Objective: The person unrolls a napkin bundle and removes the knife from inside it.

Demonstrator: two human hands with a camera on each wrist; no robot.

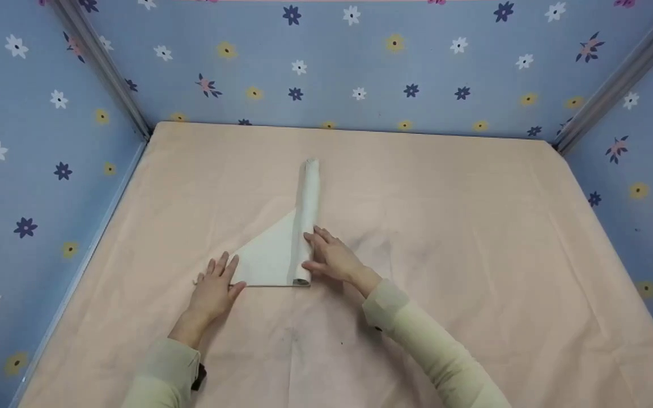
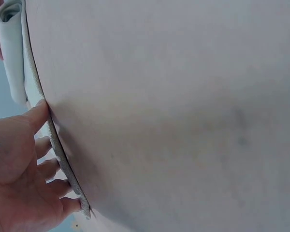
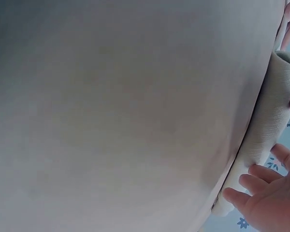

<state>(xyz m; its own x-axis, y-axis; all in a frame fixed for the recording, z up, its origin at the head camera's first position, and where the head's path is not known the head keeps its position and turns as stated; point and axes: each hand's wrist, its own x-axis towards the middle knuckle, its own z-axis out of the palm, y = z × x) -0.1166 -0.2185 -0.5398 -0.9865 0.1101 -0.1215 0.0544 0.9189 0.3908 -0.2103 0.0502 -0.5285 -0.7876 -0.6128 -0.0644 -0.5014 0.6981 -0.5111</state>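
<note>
A pale mint-white cloth lies on the table, its right side wound into a long roll (image 1: 308,198) and its left side a flat triangular flap (image 1: 270,246). On the flap's left corner rests my left hand (image 1: 211,296), fingers spread; its thumb touches the near edge (image 2: 64,157), seen in the left wrist view. My right hand (image 1: 335,258) touches the roll's right side near its lower end, thumb and fingers extended along it. The right wrist view shows those fingertips (image 3: 230,194) against the rolled cloth (image 3: 268,111). The roll's near end shows a hollow opening.
A peach-coloured cover (image 1: 445,226) with creases spreads over the table. Blue flowered panels (image 1: 349,68) stand at the back and both sides, with grey metal posts (image 1: 105,68) at the corners.
</note>
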